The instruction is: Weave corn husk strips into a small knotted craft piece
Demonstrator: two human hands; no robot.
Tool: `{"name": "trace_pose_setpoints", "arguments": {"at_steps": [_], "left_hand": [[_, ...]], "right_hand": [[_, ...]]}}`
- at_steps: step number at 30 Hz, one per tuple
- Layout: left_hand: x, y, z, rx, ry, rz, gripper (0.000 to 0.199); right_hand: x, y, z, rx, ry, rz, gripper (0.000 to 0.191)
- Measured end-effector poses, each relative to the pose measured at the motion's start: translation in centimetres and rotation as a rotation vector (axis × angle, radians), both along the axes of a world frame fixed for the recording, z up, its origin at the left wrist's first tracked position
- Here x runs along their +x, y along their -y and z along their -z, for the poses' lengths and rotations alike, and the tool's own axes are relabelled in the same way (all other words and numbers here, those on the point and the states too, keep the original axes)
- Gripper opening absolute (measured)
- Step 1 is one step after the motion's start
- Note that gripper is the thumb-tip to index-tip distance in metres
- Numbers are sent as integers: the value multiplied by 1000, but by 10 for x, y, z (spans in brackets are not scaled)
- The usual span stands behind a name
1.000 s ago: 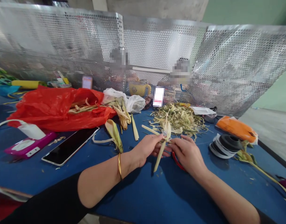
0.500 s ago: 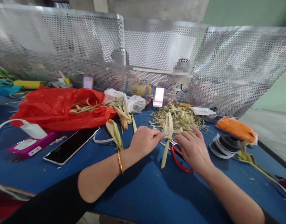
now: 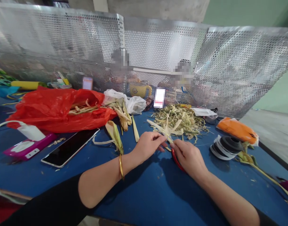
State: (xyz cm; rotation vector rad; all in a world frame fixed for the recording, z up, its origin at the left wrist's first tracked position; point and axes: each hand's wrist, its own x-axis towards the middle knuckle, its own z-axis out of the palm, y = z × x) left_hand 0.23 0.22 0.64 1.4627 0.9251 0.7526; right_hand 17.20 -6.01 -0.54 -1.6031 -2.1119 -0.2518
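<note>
Pale husk strips [image 3: 167,130], crossed and splayed at the top, stand between my hands in front of the pile of shreds. My right hand [image 3: 190,157] pinches their lower end. At their left side is my left hand [image 3: 150,146], its thumb and forefinger together at the strips and its other fingers loosely curled; whether it grips a thin strand is too small to tell. Red-handled scissors [image 3: 176,160] lie on the blue table [image 3: 144,194], partly hidden under my right hand.
A heap of shredded husk [image 3: 188,121] lies behind my hands. Leftward are a red bag [image 3: 47,110], a phone [image 3: 71,147] and a purple power strip [image 3: 28,147]. Rightward sit a black spool [image 3: 226,147] and an orange packet [image 3: 238,130]. A perforated metal screen [image 3: 158,47] stands behind.
The husk strips have turned from upright to a slant, their long end now pointing up and left. My right hand has moved slightly left, and my left hand's fingers have loosened.
</note>
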Motion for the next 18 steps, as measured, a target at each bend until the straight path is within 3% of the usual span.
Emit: {"name": "trace_pose_setpoints", "arguments": {"at_steps": [5, 8, 11, 18], "left_hand": [[3, 1, 7, -275, 150, -10, 24], [3, 2, 8, -273, 186, -48, 25], [4, 5, 7, -270, 159, -61, 11], [10, 5, 17, -246, 210, -95, 8]], "right_hand": [[-4, 3, 3, -32, 45, -32, 34], [-5, 4, 4, -69, 32, -13, 35], [-7, 4, 6, -115, -8, 21, 35], [-19, 13, 5, -167, -90, -194, 30]]}}
